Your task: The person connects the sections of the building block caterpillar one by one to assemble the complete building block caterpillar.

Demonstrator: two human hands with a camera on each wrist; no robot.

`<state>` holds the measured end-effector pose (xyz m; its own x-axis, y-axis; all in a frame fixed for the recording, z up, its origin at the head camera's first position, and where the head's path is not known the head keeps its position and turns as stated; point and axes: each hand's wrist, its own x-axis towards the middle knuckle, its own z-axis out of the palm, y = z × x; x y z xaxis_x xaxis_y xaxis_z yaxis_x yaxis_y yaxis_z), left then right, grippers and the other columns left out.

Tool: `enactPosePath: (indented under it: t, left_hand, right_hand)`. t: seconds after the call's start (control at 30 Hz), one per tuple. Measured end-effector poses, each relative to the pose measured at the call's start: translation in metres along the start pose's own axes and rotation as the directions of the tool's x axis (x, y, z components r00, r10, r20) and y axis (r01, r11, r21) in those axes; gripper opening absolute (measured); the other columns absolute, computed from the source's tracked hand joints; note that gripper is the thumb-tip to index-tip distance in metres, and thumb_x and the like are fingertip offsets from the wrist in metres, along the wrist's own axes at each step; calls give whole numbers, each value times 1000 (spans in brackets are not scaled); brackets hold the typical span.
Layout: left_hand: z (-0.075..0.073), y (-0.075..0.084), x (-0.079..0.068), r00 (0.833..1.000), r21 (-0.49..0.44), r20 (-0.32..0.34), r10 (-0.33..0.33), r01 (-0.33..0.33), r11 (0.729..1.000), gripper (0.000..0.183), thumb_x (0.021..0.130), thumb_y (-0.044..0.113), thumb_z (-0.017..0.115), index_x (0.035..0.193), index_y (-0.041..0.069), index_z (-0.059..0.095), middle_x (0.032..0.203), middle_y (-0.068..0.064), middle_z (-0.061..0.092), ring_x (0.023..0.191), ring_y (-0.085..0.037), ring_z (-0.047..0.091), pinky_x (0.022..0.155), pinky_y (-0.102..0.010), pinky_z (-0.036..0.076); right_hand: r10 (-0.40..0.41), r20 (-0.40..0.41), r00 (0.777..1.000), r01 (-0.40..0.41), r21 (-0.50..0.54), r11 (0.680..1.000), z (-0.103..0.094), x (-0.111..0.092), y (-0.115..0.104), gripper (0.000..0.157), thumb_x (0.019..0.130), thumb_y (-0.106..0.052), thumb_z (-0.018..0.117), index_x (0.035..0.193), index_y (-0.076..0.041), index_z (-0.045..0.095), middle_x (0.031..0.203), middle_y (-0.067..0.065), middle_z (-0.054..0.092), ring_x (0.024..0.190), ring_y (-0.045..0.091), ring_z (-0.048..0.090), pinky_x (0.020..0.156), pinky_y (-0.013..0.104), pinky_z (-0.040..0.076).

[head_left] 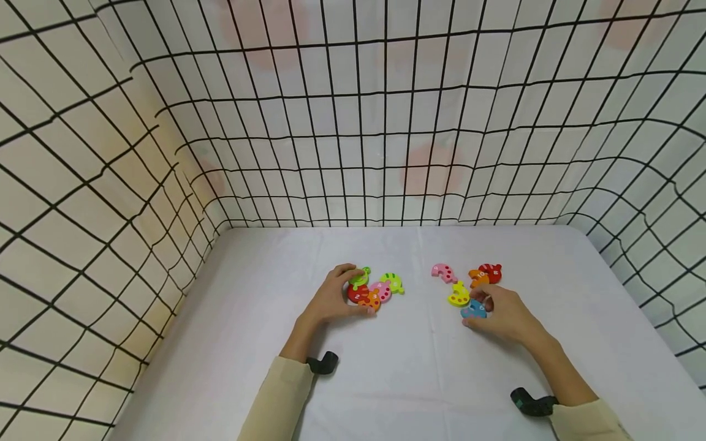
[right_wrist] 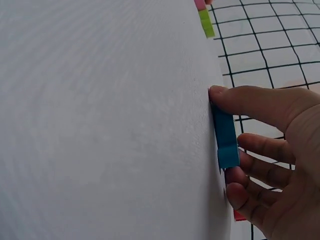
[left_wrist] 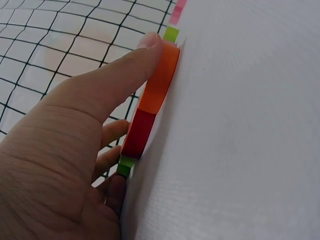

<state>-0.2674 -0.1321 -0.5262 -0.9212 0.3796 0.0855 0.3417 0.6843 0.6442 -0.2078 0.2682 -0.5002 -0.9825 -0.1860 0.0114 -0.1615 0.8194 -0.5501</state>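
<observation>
My left hand (head_left: 333,297) spans a joined group of animal-shaped puzzle pieces. Its fingertips rest at a green piece (head_left: 360,279), while the thumb presses the edge of an orange piece (left_wrist: 161,80). Between them lies a red piece (left_wrist: 138,135) marked 2; a pink piece (head_left: 382,291) and a striped green piece (head_left: 393,282) extend to the right. On the other side, my right hand (head_left: 504,313) pinches a blue piece (right_wrist: 225,132) between thumb and fingers, low at the tabletop. Just beside that blue piece sits a yellow piece (head_left: 459,294).
Beyond the right hand lie an orange piece (head_left: 478,277) and a red striped piece (head_left: 491,272), with a spotted pink piece (head_left: 443,272) to their left. The white-covered table (head_left: 380,380) ends at a black wire grid (head_left: 386,135) in front of pale cloth.
</observation>
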Motion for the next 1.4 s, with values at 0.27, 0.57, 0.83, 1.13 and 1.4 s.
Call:
enactPosePath:
  t: [0.27, 0.57, 0.83, 1.13, 1.4]
  left_hand:
    - [-1, 0, 0, 1000, 2, 5, 2, -2, 1000, 87, 72, 54, 90, 147, 27, 55, 159, -1, 41, 149, -26, 39, 119, -54, 39]
    - [-1, 1, -1, 1000, -10, 3, -7, 7, 1000, 86, 72, 52, 90, 147, 27, 56, 159, -1, 42, 149, -28, 38, 120, -56, 38]
    - [0, 1, -1, 1000, -10, 2, -4, 4, 1000, 86, 72, 54, 89, 147, 26, 56, 159, -1, 41, 149, -27, 37, 119, -56, 39]
    - [0, 0, -2, 1000, -12, -4, -1, 1, 1000, 87, 72, 53, 90, 147, 26, 56, 159, -1, 41, 149, -26, 38, 120, -54, 38]
    - [1, 0, 0, 1000, -7, -7, -3, 3, 1000, 87, 72, 56, 89, 147, 28, 56, 161, 1, 41, 151, -26, 36, 120, -55, 37]
  right_hand:
    - [-4, -24, 1000, 4, 11, 1000, -9, -1, -6, 56, 79, -39, 89, 119, -5, 68, 99, 5, 68, 92, 22, 60, 73, 30, 52]
    - [-84, -108, 991, 92, 66, 994, -6, 12, -20, 53, 80, -30, 89, 123, -8, 67, 107, 8, 69, 93, 22, 61, 78, 28, 55]
    - [-99, -102, 990, 112, 134, 985, 8, 24, -45, 52, 79, -24, 90, 123, -8, 69, 114, 10, 69, 101, 28, 65, 83, 36, 59]
    - [-105, -107, 989, 123, 170, 978, 29, 40, -68, 48, 80, -21, 88, 122, -9, 68, 122, 12, 70, 107, 31, 67, 94, 49, 60]
    - [-81, -99, 992, 99, 198, 975, 45, 47, -79, 46, 81, -24, 88, 121, -10, 70, 116, 9, 70, 104, 28, 64, 92, 46, 59]
